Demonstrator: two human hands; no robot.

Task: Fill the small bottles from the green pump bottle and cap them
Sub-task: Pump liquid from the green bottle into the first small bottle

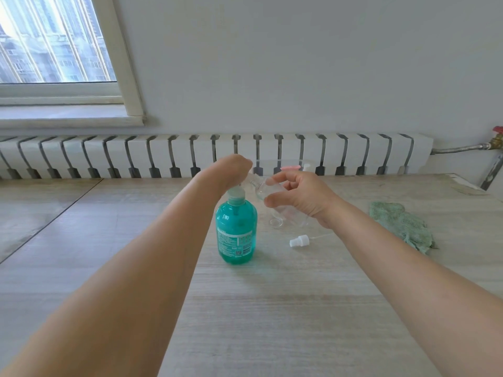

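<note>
Step in hand: filling; judged to be early in the task.
Green pump bottle [236, 229]: upright on the tabletop [299, 308], centre of the frame, mostly full of teal liquid.
Left hand [231, 165]: lies over the pump head from above, fingers bent down over it; the pump head is hidden beneath, so whether the hand grips or only presses cannot be told.
Right hand [296, 195]: grasps a small clear bottle [268, 190] between thumb and curled fingers, tilted, its open mouth pointing toward the pump nozzle, just right of the green bottle's neck.
Fill level: no liquid is discernible in the held bottle; it appears empty or nearly so.
White spray cap [299, 240]: lies loose on the tabletop with its dip tube, right of the green bottle, not yet fitted.
Other containers: further clear items and a pink cap [291, 167] stand behind the hands, too obscured to count or judge.
Green cloth [402, 227]: right side of the frame, well apart.
Remaining: dispense, fit the spray cap, repeat for any other bottles.
</note>
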